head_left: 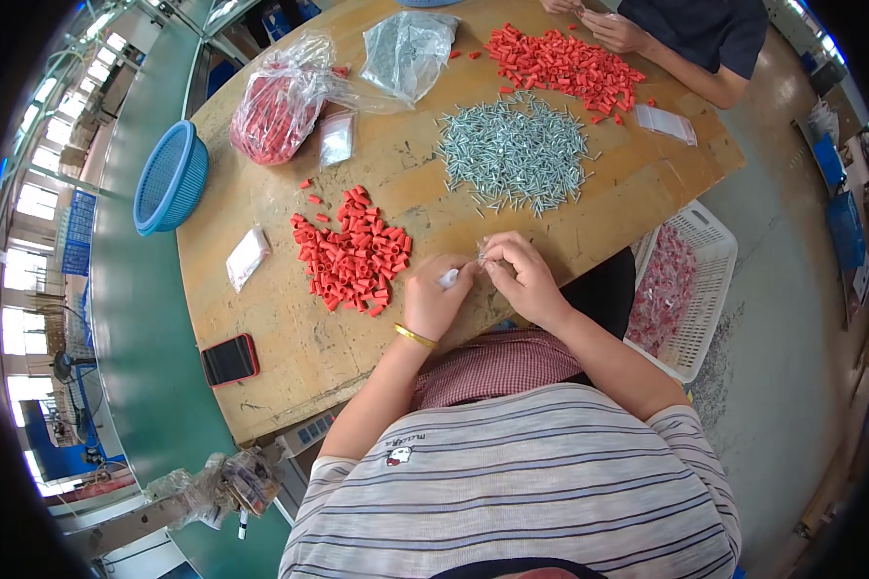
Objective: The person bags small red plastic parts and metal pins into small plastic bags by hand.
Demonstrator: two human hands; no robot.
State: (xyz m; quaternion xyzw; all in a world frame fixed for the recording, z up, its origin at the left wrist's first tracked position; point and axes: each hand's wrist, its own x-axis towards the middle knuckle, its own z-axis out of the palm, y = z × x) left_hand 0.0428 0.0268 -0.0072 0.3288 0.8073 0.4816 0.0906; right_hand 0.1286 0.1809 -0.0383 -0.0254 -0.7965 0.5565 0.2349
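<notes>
My left hand (438, 294) is closed, with a small white item showing between its fingers, perhaps a plastic bag. My right hand (524, 280) pinches close against it, fingertips meeting on something small and thin that I cannot make out. Both hands are over the table's near edge. To their left lies a pile of red plastic caps (354, 253). Beyond my right hand is a pile of silvery screws (517, 154). A small clear packet with white contents (248, 258) lies left of the near red pile.
Another person's hands (613, 29) are behind a second red pile (562, 66). Bags (278, 106) (407, 53), small packets (337, 140) (665, 124), a blue basket (171, 179) and a phone (230, 360) are around the wooden table. A white crate (714, 280) holds packets at right.
</notes>
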